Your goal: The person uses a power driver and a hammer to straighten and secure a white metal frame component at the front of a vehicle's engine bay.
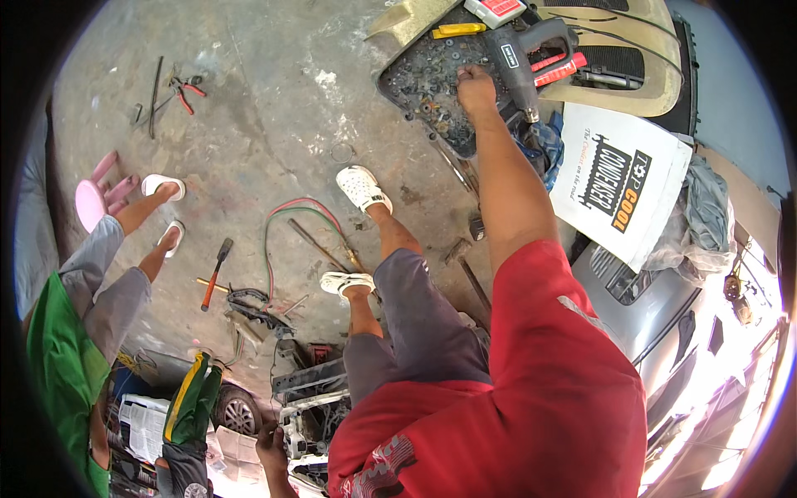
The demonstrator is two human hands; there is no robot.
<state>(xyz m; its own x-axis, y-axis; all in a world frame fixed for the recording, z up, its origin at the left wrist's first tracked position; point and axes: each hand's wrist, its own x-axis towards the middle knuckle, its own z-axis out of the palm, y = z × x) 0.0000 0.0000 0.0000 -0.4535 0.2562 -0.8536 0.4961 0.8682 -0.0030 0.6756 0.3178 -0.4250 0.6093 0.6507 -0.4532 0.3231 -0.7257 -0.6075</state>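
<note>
My right hand [476,93] is stretched far forward over a black tray [398,81] strewn with many small clips and screws. Its fingers are curled together, and whatever they may pinch is too small to make out. Right beside that hand a grey heat gun [515,73] lies across the tray, nozzle toward me. A yellow-handled tool [458,30] rests at the tray's far side, near a red and white box [496,10]. Low in the view, beside my red shirt, my left hand [271,444] hangs with bent fingers; what they hold, if anything, does not show.
A co-worker in a green shirt [62,349] stands at left by a pink stool [93,203]. Pliers [188,94], a hammer [217,272] and a red-green hose [270,241] lie on the concrete floor. A white printed sheet [618,183] and car parts are at right.
</note>
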